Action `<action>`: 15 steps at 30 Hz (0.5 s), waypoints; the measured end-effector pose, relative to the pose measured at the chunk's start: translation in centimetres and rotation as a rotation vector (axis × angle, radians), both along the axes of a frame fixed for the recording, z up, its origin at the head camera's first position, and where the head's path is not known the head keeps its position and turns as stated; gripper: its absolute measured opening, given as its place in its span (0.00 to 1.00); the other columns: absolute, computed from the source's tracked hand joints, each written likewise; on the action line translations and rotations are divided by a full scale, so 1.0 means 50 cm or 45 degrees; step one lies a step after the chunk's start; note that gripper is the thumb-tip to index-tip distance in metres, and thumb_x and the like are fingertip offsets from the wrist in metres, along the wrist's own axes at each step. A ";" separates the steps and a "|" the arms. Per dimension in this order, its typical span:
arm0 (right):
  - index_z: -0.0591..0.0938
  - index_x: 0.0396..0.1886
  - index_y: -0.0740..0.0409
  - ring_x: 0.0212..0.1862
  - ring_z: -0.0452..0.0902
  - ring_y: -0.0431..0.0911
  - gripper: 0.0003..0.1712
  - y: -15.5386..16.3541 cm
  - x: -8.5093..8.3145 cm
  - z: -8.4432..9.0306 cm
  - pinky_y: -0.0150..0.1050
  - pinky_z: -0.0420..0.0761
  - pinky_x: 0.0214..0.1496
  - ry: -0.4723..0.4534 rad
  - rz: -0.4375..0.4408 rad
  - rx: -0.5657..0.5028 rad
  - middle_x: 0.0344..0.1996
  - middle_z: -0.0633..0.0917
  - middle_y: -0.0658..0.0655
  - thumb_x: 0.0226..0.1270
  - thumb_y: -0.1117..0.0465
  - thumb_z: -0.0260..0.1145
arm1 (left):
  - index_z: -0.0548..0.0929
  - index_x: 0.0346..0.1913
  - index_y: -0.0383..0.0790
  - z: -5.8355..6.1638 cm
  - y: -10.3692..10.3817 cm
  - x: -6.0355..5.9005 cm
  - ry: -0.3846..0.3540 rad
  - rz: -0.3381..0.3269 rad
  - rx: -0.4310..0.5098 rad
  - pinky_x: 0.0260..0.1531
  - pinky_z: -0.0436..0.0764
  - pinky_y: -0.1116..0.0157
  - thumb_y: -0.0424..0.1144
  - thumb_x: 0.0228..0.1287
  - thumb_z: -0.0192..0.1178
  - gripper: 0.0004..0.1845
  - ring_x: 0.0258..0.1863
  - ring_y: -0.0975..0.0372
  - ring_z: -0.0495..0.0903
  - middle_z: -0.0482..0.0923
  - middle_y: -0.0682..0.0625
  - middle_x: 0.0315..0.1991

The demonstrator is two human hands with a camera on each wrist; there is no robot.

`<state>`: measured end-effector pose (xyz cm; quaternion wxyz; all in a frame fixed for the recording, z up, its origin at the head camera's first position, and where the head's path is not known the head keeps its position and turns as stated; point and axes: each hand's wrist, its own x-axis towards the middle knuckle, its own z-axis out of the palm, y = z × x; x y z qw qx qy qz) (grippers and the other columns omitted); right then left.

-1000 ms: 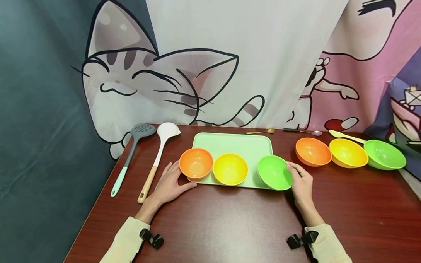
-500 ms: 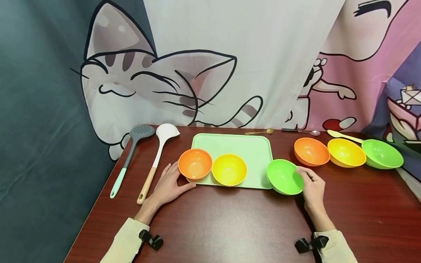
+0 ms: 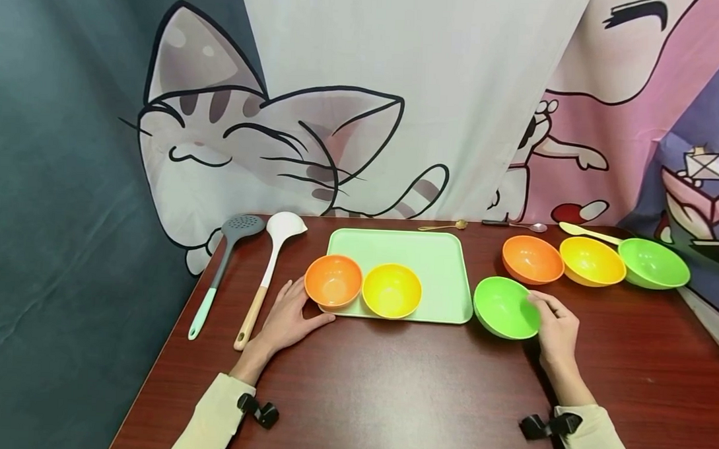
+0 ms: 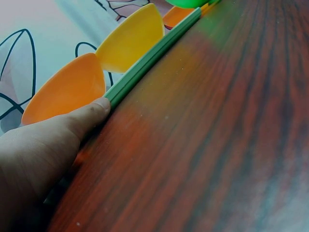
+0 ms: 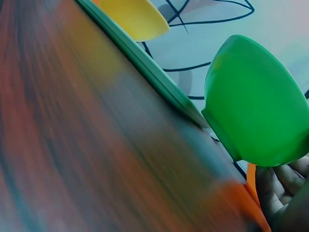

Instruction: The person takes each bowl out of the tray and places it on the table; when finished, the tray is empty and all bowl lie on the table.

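My right hand (image 3: 559, 330) grips the rim of a green bowl (image 3: 505, 309) between thumb and fingers. The bowl is just right of a pale green tray (image 3: 443, 280); whether its base touches the table I cannot tell. In the right wrist view the fingers (image 5: 277, 186) lie against the bowl's side. Resting at the tray's front left corner is my left hand (image 3: 286, 318), fingers extended and thumb (image 4: 96, 110) touching the tray's edge. An orange bowl (image 3: 334, 282) stands on the tray close to this hand, with a yellow bowl (image 3: 391, 290) right of it.
Back right stand another orange bowl (image 3: 533, 259), yellow bowl (image 3: 593, 261) and green bowl (image 3: 654, 264), side by side. A slotted turner (image 3: 228, 253) and a white ladle (image 3: 275, 248) lie left. Small spoons (image 3: 459, 225) and a yellow-handled utensil (image 3: 588, 232) lie along the back edge.
My right hand has carried the green bowl rightward and slightly nearer, off the tray's right end to beside it. The left hand has stayed in place.
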<state>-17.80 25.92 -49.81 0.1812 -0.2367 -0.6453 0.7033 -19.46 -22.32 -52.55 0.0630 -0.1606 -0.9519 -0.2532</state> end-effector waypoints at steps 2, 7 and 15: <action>0.91 0.36 0.56 0.33 0.80 0.31 0.06 0.009 0.001 0.000 0.20 0.77 0.31 -0.005 -0.013 -0.012 0.26 0.88 0.37 0.65 0.64 0.69 | 0.60 0.78 0.48 0.001 0.000 0.000 0.007 -0.002 -0.002 0.77 0.50 0.45 0.70 0.56 0.64 0.51 0.76 0.50 0.60 0.61 0.48 0.77; 0.91 0.36 0.56 0.34 0.80 0.31 0.06 0.034 0.006 0.002 0.20 0.77 0.31 -0.004 -0.047 -0.044 0.26 0.88 0.38 0.64 0.65 0.69 | 0.61 0.77 0.48 0.004 0.000 0.002 0.003 -0.002 0.006 0.77 0.50 0.45 0.70 0.56 0.64 0.51 0.76 0.50 0.60 0.61 0.48 0.76; 0.91 0.34 0.59 0.32 0.81 0.32 0.07 0.094 0.012 0.004 0.20 0.77 0.29 0.084 -0.114 -0.111 0.25 0.89 0.40 0.63 0.69 0.68 | 0.60 0.78 0.49 0.002 0.000 0.002 -0.017 -0.001 0.015 0.78 0.48 0.46 0.70 0.56 0.64 0.51 0.77 0.51 0.59 0.59 0.49 0.77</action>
